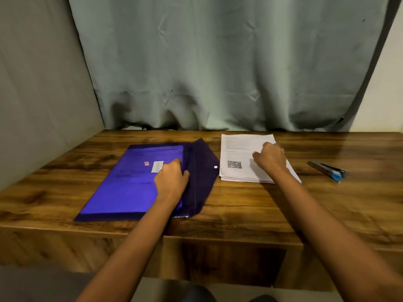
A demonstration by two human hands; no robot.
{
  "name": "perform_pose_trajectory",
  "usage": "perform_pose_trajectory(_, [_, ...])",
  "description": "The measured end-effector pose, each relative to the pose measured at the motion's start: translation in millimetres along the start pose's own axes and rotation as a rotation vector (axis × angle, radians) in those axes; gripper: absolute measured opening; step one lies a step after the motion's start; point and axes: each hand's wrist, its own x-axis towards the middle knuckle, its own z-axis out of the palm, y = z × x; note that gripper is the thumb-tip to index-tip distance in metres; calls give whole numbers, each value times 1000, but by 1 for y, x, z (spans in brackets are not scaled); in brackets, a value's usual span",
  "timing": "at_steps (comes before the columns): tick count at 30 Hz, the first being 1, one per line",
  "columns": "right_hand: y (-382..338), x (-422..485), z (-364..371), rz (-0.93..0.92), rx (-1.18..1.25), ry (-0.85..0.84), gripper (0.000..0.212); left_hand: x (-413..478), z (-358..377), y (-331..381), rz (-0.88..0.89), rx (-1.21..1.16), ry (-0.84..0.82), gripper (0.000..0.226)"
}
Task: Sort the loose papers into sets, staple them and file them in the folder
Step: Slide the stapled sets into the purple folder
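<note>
A blue plastic folder (130,182) lies on the left of the wooden table, its dark flap (202,171) folded open to the right with a white snap button. My left hand (172,178) rests on the folder near its mouth, fingers pointing at the white label. A stack of white printed papers (235,158), with a QR code on the top sheet, lies right of the flap. My right hand (270,159) is on top of the stack with its fingers bent down onto the top sheet; whether it pinches a sheet is not visible.
A grey and blue stapler (328,168) lies on the table (239,205) right of the papers. A grey-green curtain (218,73) hangs behind the table's far edge. A grey wall stands at the left.
</note>
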Motion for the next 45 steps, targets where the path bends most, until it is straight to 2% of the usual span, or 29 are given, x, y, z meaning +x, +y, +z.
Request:
perform_pose_trajectory(5, [36,13,-7,202,-144,-108,64,-1,2,-1,17,9,9,32])
perform_pose_trajectory(9, [48,15,-4,253,-152,-138,74,-2,1,1,32,8,30,32])
perform_pose_trajectory(15, [51,21,-7,299,-46,-130,60,-3,-2,1,38,-20,53,29])
perform_pose_trajectory(20, [52,22,-4,369,41,-57,54,-4,-3,2,39,-33,66,29])
perform_pose_trajectory(24, [55,22,-4,389,112,7,34,-3,-5,0,37,-26,55,28])
perform_pose_trajectory(29, [59,22,-4,384,159,71,19,1,-8,-9,29,59,21,25])
perform_pose_trajectory(40, [66,28,-13,399,275,110,22,6,-4,-15,63,98,28,31])
perform_pose_trajectory(45, [65,28,-16,363,218,-16,23,18,11,-25,272,-185,-121,54])
